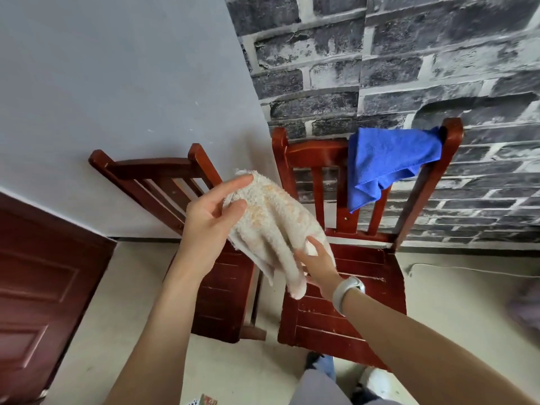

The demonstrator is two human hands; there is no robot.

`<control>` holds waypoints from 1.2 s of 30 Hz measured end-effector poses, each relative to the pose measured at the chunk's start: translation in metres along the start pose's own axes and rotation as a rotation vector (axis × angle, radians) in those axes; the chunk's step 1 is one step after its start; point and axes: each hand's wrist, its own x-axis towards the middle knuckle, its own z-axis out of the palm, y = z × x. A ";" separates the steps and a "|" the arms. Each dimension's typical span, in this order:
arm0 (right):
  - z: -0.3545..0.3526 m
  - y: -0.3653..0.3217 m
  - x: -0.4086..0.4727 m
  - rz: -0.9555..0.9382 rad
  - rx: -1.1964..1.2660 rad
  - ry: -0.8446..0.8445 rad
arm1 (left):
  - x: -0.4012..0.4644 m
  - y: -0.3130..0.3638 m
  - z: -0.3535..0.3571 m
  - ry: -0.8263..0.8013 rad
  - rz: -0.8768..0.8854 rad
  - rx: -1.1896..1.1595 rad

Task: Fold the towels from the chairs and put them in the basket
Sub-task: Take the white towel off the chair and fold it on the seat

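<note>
Two red wooden chairs stood against the wall, one before the grey plaster, one before the brick-pattern paper, and the action was right above them. The left hand (209, 222) was up high, thumb and forefinger pinching the top edge of the cream towel (273, 226), the other fingers loose. The right hand (317, 266), a pale band on its wrist, came in low and gripped the hanging end of that same towel, fingers curled into the cloth. So the cream towel was off its chair and hung in the air between both hands, over the gap between the seats. It looked bunched and drooping rather than neatly halved, so the fold seemed barely begun, though how many layers it already had I couldn't quite tell from this angle.

And there was more to do! The blue towel (388, 162) was draped over the top rail of the right chair (344, 293), untouched. The left chair (163, 176) showed a bare back. No basket appeared anywhere in view, so nothing could be counted as delivered: one towel in hand, one waiting.
</note>
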 end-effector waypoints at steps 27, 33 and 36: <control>-0.114 -0.079 -0.002 -0.354 -0.291 0.477 | -0.021 -0.059 0.000 -0.023 -0.289 -0.053; -0.114 -0.077 -0.002 -0.253 0.106 0.471 | -0.022 -0.048 0.006 -0.032 -0.250 0.016; -0.109 -0.078 0.000 -0.254 0.110 0.514 | -0.022 -0.052 0.010 -0.003 -0.282 0.019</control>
